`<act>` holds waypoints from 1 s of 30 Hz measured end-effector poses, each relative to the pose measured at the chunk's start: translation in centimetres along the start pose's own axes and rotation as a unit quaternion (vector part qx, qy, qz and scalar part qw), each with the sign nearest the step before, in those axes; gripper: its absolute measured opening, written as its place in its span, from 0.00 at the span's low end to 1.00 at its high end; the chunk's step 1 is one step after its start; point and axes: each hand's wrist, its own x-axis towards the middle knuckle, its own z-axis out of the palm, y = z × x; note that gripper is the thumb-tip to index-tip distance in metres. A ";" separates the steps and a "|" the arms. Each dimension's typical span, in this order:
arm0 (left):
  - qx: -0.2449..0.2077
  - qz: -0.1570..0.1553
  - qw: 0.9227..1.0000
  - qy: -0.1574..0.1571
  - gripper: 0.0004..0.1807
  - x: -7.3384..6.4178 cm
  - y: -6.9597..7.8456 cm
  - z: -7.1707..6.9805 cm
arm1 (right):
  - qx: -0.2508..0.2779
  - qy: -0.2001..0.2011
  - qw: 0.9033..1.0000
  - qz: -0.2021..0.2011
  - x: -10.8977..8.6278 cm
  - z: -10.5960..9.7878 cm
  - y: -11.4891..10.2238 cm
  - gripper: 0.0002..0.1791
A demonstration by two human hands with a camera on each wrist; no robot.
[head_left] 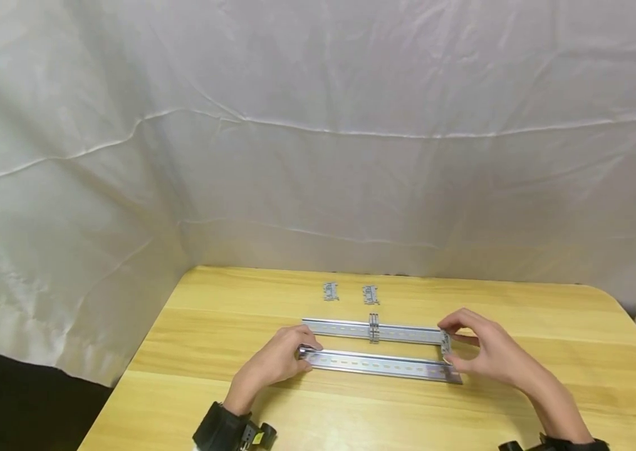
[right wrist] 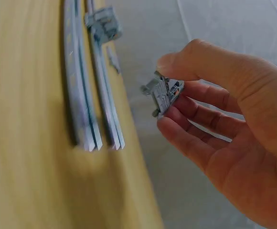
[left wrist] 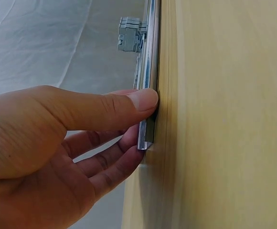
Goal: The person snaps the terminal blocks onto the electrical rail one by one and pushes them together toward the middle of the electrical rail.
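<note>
My left hand [head_left: 281, 357] grips the left end of the nearer slotted metal DIN rail [head_left: 374, 363], with the thumb on its near edge in the left wrist view. Between thumb and fingertips, my right hand [head_left: 489, 351] pinches a grey terminal block [right wrist: 165, 95] above the right end of the rails. Behind the nearer rail lies a second DIN rail [head_left: 408, 334], roughly parallel to it. A small group of grey terminal blocks [head_left: 373, 328] sits across this farther rail, near its middle; the group also shows in the left wrist view.
Two loose grey terminal blocks, a left one [head_left: 331, 291] and a right one [head_left: 370, 294], lie flat behind the rails. The wooden table [head_left: 210, 338] ends at a pale fabric curtain [head_left: 318, 188] along the back and left.
</note>
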 end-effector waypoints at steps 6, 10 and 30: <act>-0.009 -0.003 1.000 -0.004 0.19 -0.1 -0.1 -0.1 | 0.041 -0.018 0.998 0.036 -2.4 0.0 1.4 0.27; -0.014 -0.008 1.000 -0.004 0.19 -0.3 -0.2 -0.2 | 0.059 -0.044 0.995 0.071 -3.1 -0.1 1.6 0.26; -0.028 -0.013 1.000 -0.007 0.18 -0.5 -0.5 -0.3 | 0.140 -0.090 0.977 0.131 -3.6 -0.4 1.8 0.27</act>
